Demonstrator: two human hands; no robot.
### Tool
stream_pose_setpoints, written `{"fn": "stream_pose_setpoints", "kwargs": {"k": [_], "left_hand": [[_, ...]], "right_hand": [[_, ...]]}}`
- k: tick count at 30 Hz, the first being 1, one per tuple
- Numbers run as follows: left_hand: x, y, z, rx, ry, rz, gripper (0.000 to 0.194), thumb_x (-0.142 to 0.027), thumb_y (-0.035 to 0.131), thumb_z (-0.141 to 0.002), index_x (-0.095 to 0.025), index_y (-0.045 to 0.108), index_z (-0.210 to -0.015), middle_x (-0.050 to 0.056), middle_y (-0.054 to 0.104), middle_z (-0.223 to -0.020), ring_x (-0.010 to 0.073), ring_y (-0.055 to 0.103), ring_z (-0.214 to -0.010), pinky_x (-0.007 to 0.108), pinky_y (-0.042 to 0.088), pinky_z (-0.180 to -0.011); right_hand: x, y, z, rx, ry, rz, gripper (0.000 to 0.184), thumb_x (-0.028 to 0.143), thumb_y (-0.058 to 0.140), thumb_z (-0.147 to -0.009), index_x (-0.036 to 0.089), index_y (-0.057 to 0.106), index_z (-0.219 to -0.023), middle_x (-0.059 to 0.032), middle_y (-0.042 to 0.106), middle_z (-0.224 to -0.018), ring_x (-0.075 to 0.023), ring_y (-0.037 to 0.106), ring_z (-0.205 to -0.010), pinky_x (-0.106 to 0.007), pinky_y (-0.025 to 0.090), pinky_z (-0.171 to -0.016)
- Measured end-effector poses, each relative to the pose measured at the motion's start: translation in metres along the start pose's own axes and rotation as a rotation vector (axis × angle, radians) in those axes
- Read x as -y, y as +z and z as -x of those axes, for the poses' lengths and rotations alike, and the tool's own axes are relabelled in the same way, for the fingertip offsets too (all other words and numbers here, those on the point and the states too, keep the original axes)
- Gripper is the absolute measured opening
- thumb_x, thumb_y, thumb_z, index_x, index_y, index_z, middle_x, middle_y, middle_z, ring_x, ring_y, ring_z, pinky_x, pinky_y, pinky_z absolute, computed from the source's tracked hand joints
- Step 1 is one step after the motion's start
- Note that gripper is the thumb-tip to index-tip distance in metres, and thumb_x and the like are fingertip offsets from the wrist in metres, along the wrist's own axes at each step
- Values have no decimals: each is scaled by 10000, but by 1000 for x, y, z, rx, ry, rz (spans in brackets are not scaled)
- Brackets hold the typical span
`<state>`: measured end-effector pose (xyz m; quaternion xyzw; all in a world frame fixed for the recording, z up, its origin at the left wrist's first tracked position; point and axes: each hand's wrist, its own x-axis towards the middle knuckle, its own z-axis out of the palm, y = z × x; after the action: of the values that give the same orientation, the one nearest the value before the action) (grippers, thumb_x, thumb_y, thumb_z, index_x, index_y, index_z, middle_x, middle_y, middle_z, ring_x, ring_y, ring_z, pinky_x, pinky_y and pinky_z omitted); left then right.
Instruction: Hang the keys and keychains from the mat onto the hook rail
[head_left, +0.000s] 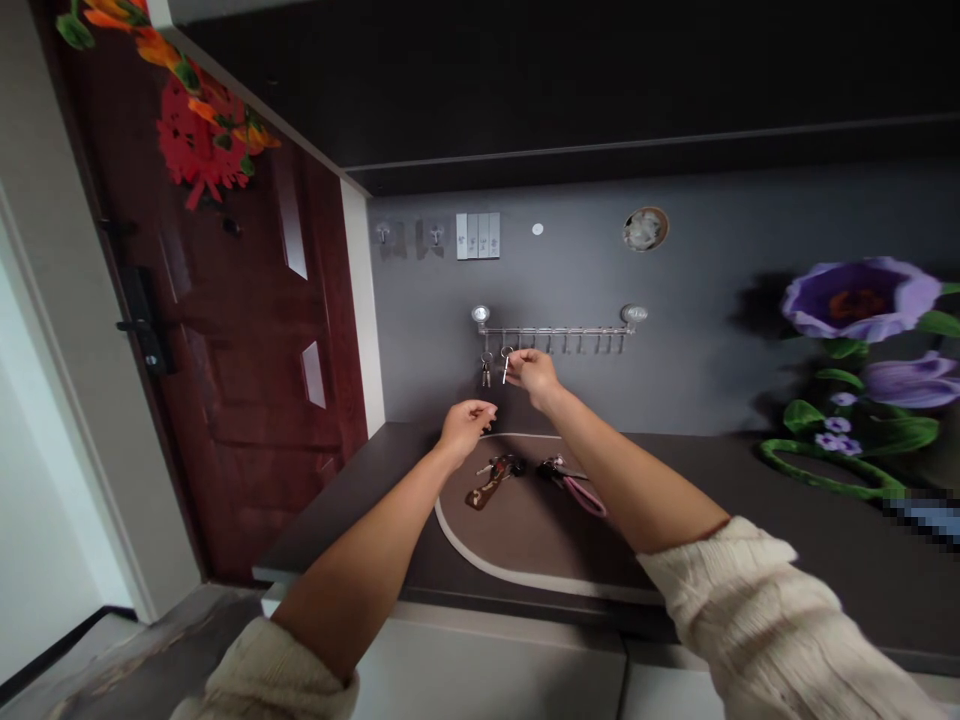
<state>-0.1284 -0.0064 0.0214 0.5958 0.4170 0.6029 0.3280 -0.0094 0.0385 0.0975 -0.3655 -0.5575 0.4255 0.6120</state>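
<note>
Keys (pixel 486 374) hang from the rail (pixel 570 330), the right hand (pixel 535 378) pinches a second set (pixel 505 370) there, the left hand (pixel 463 430) hovers (its grip I cannot tell), and a brown-tagged bunch (pixel 486 490) and pink-strapped bunch (pixel 561 473) lie unhung toward the tabletop (pixel 345 500) back edge.

Dim lt. — edges v. stretched

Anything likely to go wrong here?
1. The ring by the right hand may slip if it isn't properly on its hook (can't tell from here), and could drop toward the counter.
2. Keys hang close beside it, so they could get bumped or tangled.
3. The rail has a round mount at each end; a hard tug might loosen one.
</note>
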Motion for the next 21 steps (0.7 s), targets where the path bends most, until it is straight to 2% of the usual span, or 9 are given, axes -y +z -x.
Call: {"fn": "stream_pose_setpoints", "kwargs": {"k": [7,13,21], "left_hand": [[1,-1,-2,-16,-19,-11,206,-301,566,-649,-121,601,-743,30,584,-651,72,479,-528,199,360,-495],[1,-2,-3,-33,-22,-1,186,-294,570,-651,-130,600,-735,25,584,-641,72,481,-530,194,368,-491],[-1,-3,-4,-50,-31,-1,170,-287,574,-648,-138,602,-725,23,588,-636,71,483,-527,191,368,-481]], "right_hand": [[-3,11,-21,-95,82,10,90,101,442,-705,151,470,-635,3,511,-600,-69,521,-539,-239,472,-537],[-9,17,-27,-166,137,-35,110,86,437,-700,148,474,-617,7,506,-556,-68,517,-498,-241,478,-517],[-16,15,-30,-169,155,-32,86,114,457,-699,161,473,-628,0,511,-548,-82,531,-522,-226,470,-512]]}}
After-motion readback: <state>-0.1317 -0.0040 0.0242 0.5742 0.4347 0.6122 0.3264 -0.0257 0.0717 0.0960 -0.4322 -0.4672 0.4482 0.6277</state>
